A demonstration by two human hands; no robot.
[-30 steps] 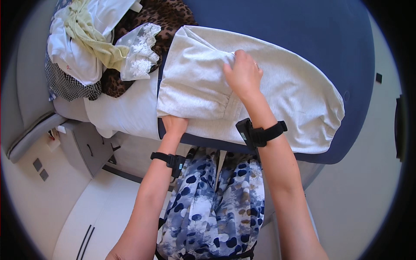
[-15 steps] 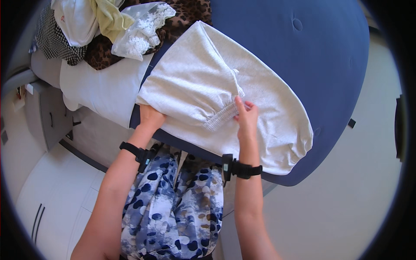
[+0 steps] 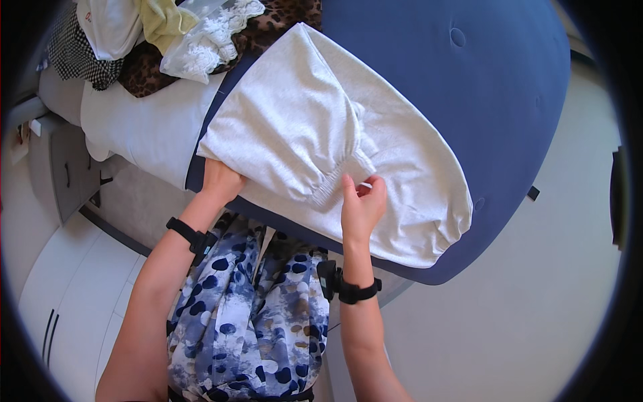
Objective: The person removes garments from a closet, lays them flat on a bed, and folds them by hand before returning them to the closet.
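Right, the right hand (image 3: 362, 208) pinches the ribbed cuff (image 3: 338, 181) of the sweatshirt (image 3: 321, 127) — mid-fold, by my reading. The left hand (image 3: 220, 182) grips the near corner, fingers tucked under the cloth. The garment lies flat on the blue bed (image 3: 482, 87). Next — square the sleeve smoothly. Beyond, a clothes pile (image 3: 167, 33).

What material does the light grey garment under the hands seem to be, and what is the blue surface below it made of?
The light grey garment looks like soft, matte knitted cotton jersey: heathered surface, gathered ribbed cuff near the right hand. The left hand grips its edge. The blue surface appears to be smooth woven upholstery over padding, judging by its sunken tufted buttons; the exact fibre cannot be told.
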